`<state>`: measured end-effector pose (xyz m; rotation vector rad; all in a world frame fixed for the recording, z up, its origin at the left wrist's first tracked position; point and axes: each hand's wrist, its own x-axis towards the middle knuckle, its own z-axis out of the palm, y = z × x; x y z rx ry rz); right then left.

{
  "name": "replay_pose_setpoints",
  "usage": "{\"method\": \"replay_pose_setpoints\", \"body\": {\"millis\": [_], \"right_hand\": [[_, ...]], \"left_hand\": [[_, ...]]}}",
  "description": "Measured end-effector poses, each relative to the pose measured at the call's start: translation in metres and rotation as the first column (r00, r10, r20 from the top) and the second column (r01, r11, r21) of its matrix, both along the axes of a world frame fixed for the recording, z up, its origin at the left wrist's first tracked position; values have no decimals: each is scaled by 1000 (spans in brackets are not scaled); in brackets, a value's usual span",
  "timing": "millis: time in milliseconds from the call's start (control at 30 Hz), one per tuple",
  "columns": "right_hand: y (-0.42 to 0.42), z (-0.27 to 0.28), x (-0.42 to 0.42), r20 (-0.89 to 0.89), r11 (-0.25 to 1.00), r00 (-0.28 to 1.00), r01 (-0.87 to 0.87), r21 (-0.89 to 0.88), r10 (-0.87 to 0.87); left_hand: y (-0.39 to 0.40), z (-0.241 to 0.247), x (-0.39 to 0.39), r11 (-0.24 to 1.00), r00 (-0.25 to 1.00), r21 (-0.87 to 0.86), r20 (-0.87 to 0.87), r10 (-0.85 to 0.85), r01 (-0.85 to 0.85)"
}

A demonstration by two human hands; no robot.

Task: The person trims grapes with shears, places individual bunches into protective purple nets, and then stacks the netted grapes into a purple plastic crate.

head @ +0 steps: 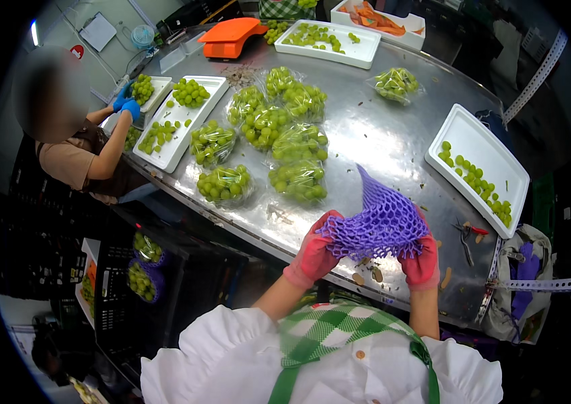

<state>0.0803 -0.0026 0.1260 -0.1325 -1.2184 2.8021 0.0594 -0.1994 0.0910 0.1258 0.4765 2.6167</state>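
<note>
A purple foam net sleeve [384, 217] is stretched wide between my two pink-gloved hands, above the near edge of the steel table. My left hand [315, 252] grips its left rim, and my right hand [420, 260] holds the right rim. The sleeve's narrow end points away from me. Several bunches of green grapes in clear bags [265, 126] stand grouped beyond my left hand. The closest one to it is a bagged bunch [298, 181]. To the right of my right hand lie red-handled snips [467, 237].
White trays with loose grapes stand at the right [497, 161], the back [361, 53] and the left [172, 146]. Another person's blue-gloved hands [126, 103] handle grapes at the left. An orange scale [230, 38] sits at the back. A bag of purple sleeves [525, 283] hangs right. A black crate [113, 293] stands lower left.
</note>
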Motion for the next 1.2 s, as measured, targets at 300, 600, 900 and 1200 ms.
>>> {"method": "replay_pose_setpoints", "body": {"millis": [300,600,900,1200], "right_hand": [[6,-19,9,128,879,885,-408,-249,447],[4,-25,6,62,787,864,-422,-450,499],[10,26,-6,18,902,904,-428,61,428],[-11,16,-2,316,362,597,-745,561,738]], "left_hand": [[-19,-3,-4,995,994,-95,106,-5,15],[-1,-27,-4,740,992,-660,97,-82,126],[-1,63,-6,471,569,-699,-713,-410,-538],[-6,13,-23,406,660,-898,-410,-629,-170]]}}
